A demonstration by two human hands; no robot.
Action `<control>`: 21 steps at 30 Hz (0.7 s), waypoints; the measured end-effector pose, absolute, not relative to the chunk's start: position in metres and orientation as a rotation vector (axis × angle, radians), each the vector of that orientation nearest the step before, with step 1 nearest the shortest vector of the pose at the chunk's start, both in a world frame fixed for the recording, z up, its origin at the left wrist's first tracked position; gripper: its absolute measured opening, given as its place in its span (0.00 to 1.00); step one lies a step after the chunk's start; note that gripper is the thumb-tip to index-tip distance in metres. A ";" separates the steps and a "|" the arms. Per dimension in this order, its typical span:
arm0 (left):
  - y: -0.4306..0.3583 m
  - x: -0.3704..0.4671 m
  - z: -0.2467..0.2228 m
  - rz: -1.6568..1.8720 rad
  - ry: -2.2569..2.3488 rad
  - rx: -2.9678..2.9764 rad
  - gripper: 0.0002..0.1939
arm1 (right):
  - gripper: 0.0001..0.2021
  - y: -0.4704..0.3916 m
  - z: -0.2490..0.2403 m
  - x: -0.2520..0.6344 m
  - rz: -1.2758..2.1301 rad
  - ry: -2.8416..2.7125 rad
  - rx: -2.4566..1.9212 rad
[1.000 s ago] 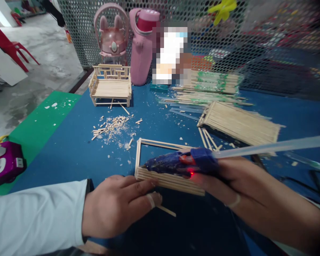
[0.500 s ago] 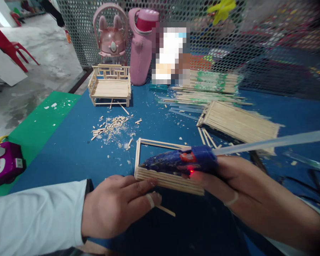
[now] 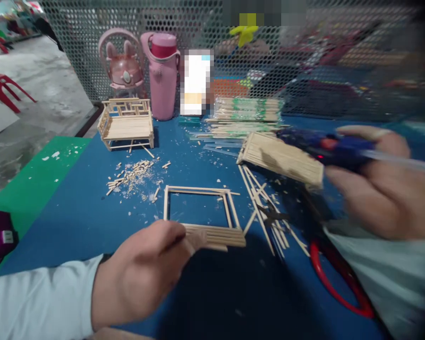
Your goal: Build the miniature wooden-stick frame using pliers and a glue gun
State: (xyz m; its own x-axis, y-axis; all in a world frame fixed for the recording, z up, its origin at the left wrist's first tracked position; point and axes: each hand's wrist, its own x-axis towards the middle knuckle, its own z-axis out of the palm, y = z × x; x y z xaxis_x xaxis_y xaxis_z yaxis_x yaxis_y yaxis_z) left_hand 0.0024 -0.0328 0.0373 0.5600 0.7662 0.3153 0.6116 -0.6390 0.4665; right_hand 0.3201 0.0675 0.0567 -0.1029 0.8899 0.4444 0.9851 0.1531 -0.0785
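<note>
Stick frame (image 3: 221,232) at lower centre, long axis running left to right, left hand (image 3: 143,274) nearer
That hand pinches a thin stick (image 3: 218,247) along its near edge; the right hand (image 3: 386,189), well apart at the picture's right, grips a blue glue gun (image 3: 352,148)

One view is taken from the wearer's head, above and behind the left hand (image 3: 145,267) and right hand (image 3: 386,189), faced forward and down; both are framed close up, the counter (image 3: 194,163) beneath and the mesh screen (image 3: 198,23) beyond them.
</note>
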 end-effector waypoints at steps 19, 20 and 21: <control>0.017 0.046 0.045 0.315 1.145 2.417 0.12 | 0.12 0.036 0.058 0.291 -0.470 -2.118 -1.293; 0.017 0.046 0.046 0.294 1.151 2.418 0.12 | 0.12 0.034 0.058 0.290 -0.458 -2.117 -1.286; 0.017 0.046 0.047 0.274 1.152 2.414 0.13 | 0.12 0.033 0.058 0.290 -0.443 -2.113 -1.288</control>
State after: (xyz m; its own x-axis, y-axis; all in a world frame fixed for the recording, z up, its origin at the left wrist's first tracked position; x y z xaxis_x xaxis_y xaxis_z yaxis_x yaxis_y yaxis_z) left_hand 0.0464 0.0171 0.0471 0.6316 0.7751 -0.0134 0.6859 -0.5507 0.4757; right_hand 0.2895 0.0333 0.0577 -0.3347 0.6756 0.6569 0.8825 0.4691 -0.0327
